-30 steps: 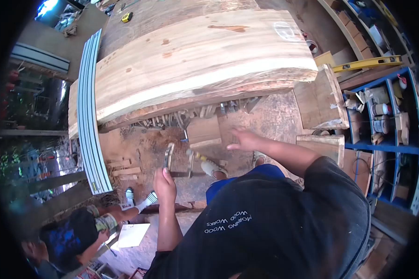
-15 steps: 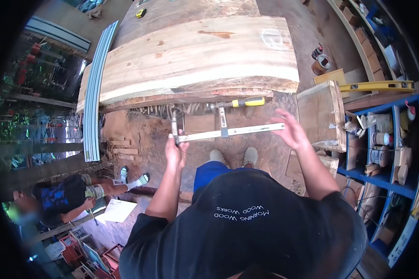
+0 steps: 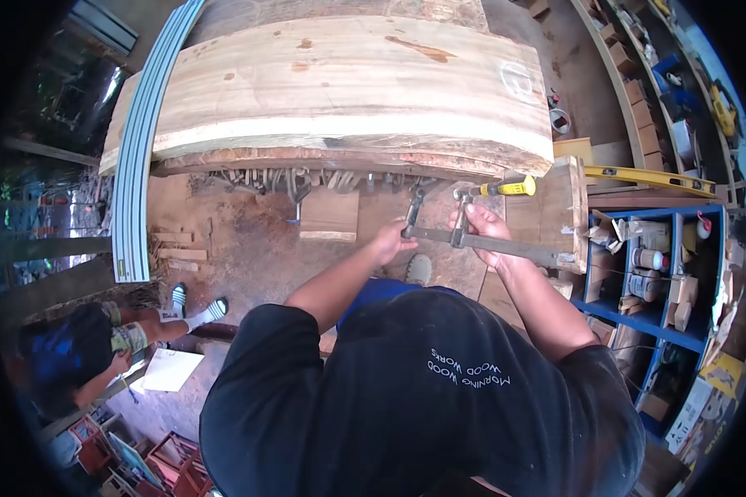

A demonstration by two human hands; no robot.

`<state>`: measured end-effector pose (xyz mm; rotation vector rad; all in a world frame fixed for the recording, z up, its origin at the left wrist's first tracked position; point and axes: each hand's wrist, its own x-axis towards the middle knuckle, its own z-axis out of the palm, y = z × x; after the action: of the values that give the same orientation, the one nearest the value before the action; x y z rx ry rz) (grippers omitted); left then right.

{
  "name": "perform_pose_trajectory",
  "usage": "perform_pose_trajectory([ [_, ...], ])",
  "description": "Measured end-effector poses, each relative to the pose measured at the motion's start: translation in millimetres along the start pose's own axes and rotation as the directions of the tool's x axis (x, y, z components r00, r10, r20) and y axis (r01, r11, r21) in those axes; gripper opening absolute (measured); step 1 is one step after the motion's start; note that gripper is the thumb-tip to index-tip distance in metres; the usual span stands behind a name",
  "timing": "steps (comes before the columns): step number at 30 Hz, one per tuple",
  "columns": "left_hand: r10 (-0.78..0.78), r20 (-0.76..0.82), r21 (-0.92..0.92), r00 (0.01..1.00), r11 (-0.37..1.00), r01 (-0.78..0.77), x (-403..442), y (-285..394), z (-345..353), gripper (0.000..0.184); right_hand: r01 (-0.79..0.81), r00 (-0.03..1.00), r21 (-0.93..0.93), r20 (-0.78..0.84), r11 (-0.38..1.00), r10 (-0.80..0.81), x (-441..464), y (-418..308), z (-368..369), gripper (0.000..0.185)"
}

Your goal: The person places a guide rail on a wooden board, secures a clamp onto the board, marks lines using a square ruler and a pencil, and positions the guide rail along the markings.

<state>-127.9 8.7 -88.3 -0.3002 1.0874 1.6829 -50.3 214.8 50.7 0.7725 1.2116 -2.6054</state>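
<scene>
The thick wood slab (image 3: 348, 83) lay beyond you, and the blue shelf unit (image 3: 671, 334) stood to your right. Your bar clamp (image 3: 514, 248) was just off the slab's near edge, yellow handle (image 3: 514, 188) pointing right. Your right hand (image 3: 487, 225) had moved in from the bar's far end to grip around the sliding arm; your left hand (image 3: 391, 240) gripped the fixed end, so you seemed to control both ends of the opening. The shelf compartments held bottles (image 3: 648, 259) and wood blocks (image 3: 681, 298).

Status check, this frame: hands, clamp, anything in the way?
Left hand gripping clamp by its fixed end. Right hand at its sliding arm. Thick wood slab just beyond; contact unclear.
</scene>
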Motion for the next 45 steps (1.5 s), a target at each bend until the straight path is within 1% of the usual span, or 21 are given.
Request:
perform_pose_trajectory([
  [3,-0.094,0.058,0.044,0.994,0.995,0.091,6.5,7.6,15.7,0.033,-0.025,0.998,0.011,-0.051,1.0,0.026,2.4,0.1,11.8,0.02],
  [4,-0.02,-0.019,0.229,1.0,0.973,0.023,7.5,7.4,27.8,0.033,-0.023,0.999,-0.015,-0.039,1.0,0.023,3.7,-1.7,15.6,0.02],
  [5,-0.025,-0.008,0.225,1.0,0.974,0.026,12.3,5.2,33.3,0.033,-0.022,0.999,-0.038,-0.026,0.999,0.021,3.6,-4.2,18.0,0.02],
  [7,0.059,-0.138,0.295,0.989,0.955,-0.016,20.4,1.6,39.0,0.03,-0.021,1.0,-0.076,0.019,0.997,0.023,0.0,-6.4,17.1,0.024],
  [9,0.08,-0.141,0.275,0.987,0.961,-0.039,31.3,3.4,36.4,0.028,-0.094,0.994,-0.157,-0.076,0.983,0.083,2.9,-10.6,10.9,0.03],
  [10,0.092,-0.137,0.325,0.986,0.945,-0.043,32.9,6.5,33.8,0.029,-0.072,0.98,-0.158,-0.195,0.985,0.04,-5.4,-19.4,35.8,0.034],
  [11,0.102,-0.136,0.371,0.985,0.927,-0.045,33.9,7.5,31.6,0.03,-0.072,0.98,-0.161,-0.192,0.984,0.04,-1.1,-19.1,30.0,0.034],
  [14,0.132,-0.172,0.321,0.976,0.944,-0.072,41.5,4.9,28.6,0.035,-0.109,0.993,-0.189,0.02,0.976,0.114,24.7,-19.8,4.8,0.032],
  [18,0.168,-0.206,0.342,0.964,0.935,-0.09,59.9,0.6,26.1,0.04,-0.183,0.977,-0.35,0.043,0.919,0.211,33.3,-33.4,-14.3,0.024],
  [24,0.134,-0.214,0.331,0.968,0.942,-0.057,64.3,4.7,61.3,0.043,-0.207,0.956,-0.332,0.129,0.92,0.262,33.5,-54.4,-14.3,0.021],
  [27,0.154,-0.307,0.249,0.939,0.966,-0.077,80.8,-5.8,65.1,0.037,-0.149,0.96,-0.337,0.176,0.93,0.218,50.1,-53.5,-28.6,0.018],
  [29,0.149,-0.341,0.168,0.928,0.981,-0.096,87.3,-3.6,62.0,0.042,-0.08,0.974,-0.351,0.171,0.933,0.148,35.9,-81.4,2.4,0.019],
  [30,0.15,-0.344,0.162,0.927,0.982,-0.099,89.5,-6.2,57.2,0.042,0.058,0.981,-0.422,0.19,0.905,0.026,24.8,-99.0,23.2,0.023],
  [33,0.121,-0.311,0.101,0.943,0.99,-0.094,92.8,-1.5,52.3,0.039,0.121,0.982,-0.415,0.185,0.902,-0.047,25.8,-136.6,43.9,0.027],
  [35,0.213,-0.265,-0.027,0.94,0.973,-0.228,90.7,9.1,73.0,0.031,0.153,0.982,-0.424,0.162,0.892,-0.092,31.0,-156.6,45.6,0.029],
  [36,0.217,-0.268,-0.033,0.939,0.972,-0.234,92.2,13.9,80.6,0.031,0.162,0.982,-0.399,0.154,0.903,-0.108,33.0,-166.0,49.6,0.029],
  [38,0.31,-0.181,-0.321,0.933,0.878,-0.354,99.5,17.1,86.7,0.024,0.117,0.991,-0.418,0.109,0.901,-0.078,38.2,-174.9,51.0,0.029],
  [39,0.314,-0.18,-0.322,0.932,0.877,-0.358,98.8,18.0,85.9,0.024,0.086,0.995,-0.434,0.077,0.897,-0.058,41.7,-175.9,51.0,0.029],
  [41,0.248,-0.07,-0.64,0.966,0.732,-0.234,102.5,16.5,82.7,0.018,0.094,0.995,-0.524,0.061,0.846,-0.073,49.8,-162.4,47.2,0.03],
  [43,0.282,-0.03,-0.639,0.959,0.733,-0.235,97.1,19.0,82.4,0.018,0.056,0.997,-0.662,0.0,0.748,-0.074,64.6,-142.2,25.5,0.023],
  [45,0.304,0.007,-0.644,0.953,0.73,-0.229,99.4,18.8,78.8,0.019,0.039,0.997,-0.669,-0.025,0.742,-0.074,65.9,-138.7,22.9,0.02],
])
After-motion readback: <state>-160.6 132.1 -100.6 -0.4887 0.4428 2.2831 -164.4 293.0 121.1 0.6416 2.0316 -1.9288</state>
